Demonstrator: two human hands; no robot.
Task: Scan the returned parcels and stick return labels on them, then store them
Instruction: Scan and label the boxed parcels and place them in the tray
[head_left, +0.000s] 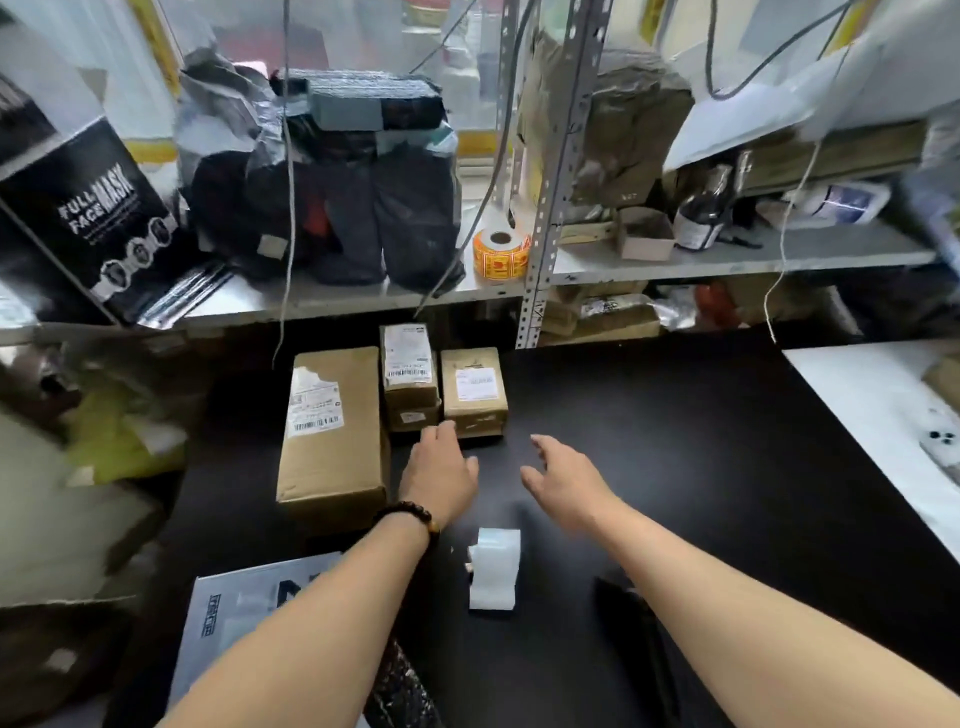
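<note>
Black table (675, 441): carried our parcels.
Long parcel (332, 431): lay left, label up.
Small parcels (474, 389): stood just beside it.
Left hand (439, 467): relaxed, fingertips at a small parcel.
Right hand (566, 478): spread, empty.
Label roll (493, 569): lay between our forearms.

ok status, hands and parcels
Left hand open, fingers at the small boxes. Right hand open, holding nothing. Big box beside them, untouched. Label roll near the wrists, nothing blocking.
</note>
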